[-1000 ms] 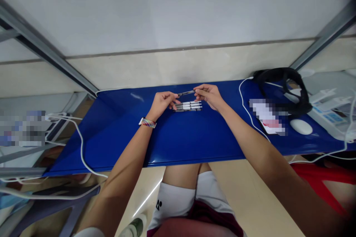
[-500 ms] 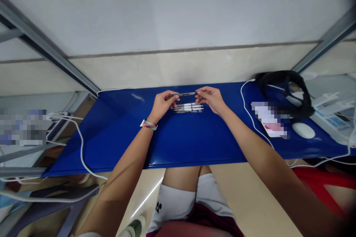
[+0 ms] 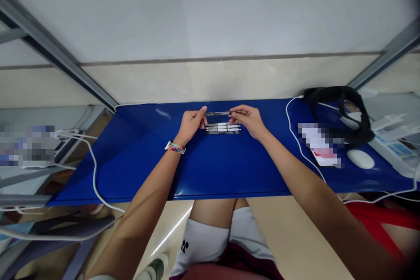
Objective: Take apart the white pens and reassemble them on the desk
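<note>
A pen [image 3: 218,113] is being held roughly level over the blue table [image 3: 223,164], its right end being pinched between the thumb and fingers of the right hand [image 3: 249,121]. The left hand [image 3: 191,127] is being kept at the other end, thumb raised; whether anything is being gripped there cannot be told. Nearer the body, a row of pens [image 3: 223,128] is being borne by the table, lying side by side.

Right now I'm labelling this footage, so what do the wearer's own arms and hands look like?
The left hand and right hand are gloveless. A multicoloured band circles the left wrist only. Pale cloth, perhaps a sleeve, edges the left arm.
</note>
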A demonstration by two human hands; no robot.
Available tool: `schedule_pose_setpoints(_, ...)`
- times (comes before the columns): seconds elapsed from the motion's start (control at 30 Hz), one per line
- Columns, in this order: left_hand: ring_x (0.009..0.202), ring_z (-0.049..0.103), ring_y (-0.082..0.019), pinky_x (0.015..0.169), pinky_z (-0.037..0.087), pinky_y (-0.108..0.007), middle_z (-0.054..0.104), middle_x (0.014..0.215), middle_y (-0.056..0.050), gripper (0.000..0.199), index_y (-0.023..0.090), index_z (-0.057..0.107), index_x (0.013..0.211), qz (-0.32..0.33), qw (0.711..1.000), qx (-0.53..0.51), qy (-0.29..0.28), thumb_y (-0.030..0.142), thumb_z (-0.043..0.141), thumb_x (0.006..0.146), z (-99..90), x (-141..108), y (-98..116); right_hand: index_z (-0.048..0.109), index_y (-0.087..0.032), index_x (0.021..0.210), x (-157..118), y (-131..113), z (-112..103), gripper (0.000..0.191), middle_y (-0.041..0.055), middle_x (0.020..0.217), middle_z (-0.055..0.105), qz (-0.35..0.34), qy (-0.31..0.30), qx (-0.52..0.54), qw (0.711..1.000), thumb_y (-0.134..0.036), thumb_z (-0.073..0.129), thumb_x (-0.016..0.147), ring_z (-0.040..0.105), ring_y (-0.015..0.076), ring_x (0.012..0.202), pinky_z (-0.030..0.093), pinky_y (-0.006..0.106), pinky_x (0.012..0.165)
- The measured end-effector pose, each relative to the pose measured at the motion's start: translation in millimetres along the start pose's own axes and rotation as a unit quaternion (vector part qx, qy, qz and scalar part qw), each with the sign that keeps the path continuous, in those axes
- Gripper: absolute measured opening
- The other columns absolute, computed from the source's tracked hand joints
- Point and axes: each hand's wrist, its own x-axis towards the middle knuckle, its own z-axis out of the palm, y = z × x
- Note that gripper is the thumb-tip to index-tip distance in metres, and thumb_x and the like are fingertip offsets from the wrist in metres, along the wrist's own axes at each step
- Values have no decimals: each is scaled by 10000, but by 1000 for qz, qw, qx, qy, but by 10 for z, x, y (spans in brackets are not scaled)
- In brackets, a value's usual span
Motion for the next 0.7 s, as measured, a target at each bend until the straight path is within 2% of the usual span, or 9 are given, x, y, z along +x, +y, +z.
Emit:
schedule_pose_setpoints(0.07,497,621,-135,547,507,-265,656,537,-37,678,189,767,708,0,1000,-17,-12,768,607,1022,9,1,-3,850,-224,987,7,3,-7,426,60,902,838,-1,5,1,1000,-512,1022,725,809,212,747,686,369,756)
schedule_pose_setpoints(0.13,577,687,-151,597,555,-270,736,666,-30,498,195,812,937,9,999,-41,-14,690,762,956,20,0,-6,849,-225,982,13,-1,-8,431,61,903,840,0,14,-2,1000,-518,1022,718,807,214,749,682,371,759)
schedule_pose_setpoints(0.2,632,712,-151,620,564,-264,777,781,-18,442,214,795,1096,22,998,-49,-9,581,895,870,27,-5,-7,846,-225,971,17,-7,-3,443,62,901,840,1,21,-4,1000,-531,1025,704,802,213,745,683,379,763)
schedule_pose_setpoints(0.3,628,692,-148,620,546,-264,756,741,-24,379,201,785,934,24,1000,-14,-2,579,818,945,28,-19,-8,847,-229,976,15,-13,7,450,60,891,840,-1,22,-6,1000,-538,1026,702,804,220,754,687,389,771)
schedule_pose_setpoints(0.4,593,660,-153,622,542,-280,692,623,-34,550,194,749,768,15,1000,18,-1,633,612,1070,22,-28,-9,853,-230,990,12,-10,16,438,53,844,829,-3,19,-4,1000,-525,1023,716,808,226,763,687,387,779)
schedule_pose_setpoints(0.5,614,679,-152,630,558,-277,723,712,-7,372,209,787,1080,27,999,-27,-14,569,769,986,18,-29,-10,850,-229,982,13,-2,21,426,50,846,827,-1,17,-2,1000,-516,1022,718,806,220,764,690,392,799)
schedule_pose_setpoints(0.57,646,697,-149,644,570,-272,761,812,-5,441,229,761,1209,41,998,-46,-17,498,892,887,14,-25,-12,846,-227,979,12,1,25,433,53,864,830,1,18,-4,1000,-519,1022,712,805,218,766,692,398,805)
schedule_pose_setpoints(0.63,630,694,-149,637,570,-275,764,783,-24,357,206,783,1033,32,999,-40,-14,537,851,920,7,-20,-18,842,-224,985,10,1,28,442,54,856,828,2,19,-7,1000,-524,1018,712,809,223,769,691,398,799)
schedule_pose_setpoints(0.7,575,673,-150,601,556,-278,724,665,-45,495,185,752,815,5,999,-35,-7,630,692,1023,-4,-15,-27,839,-224,986,7,1,31,449,54,851,828,0,21,-7,1000,-531,1018,710,813,228,770,691,398,790)
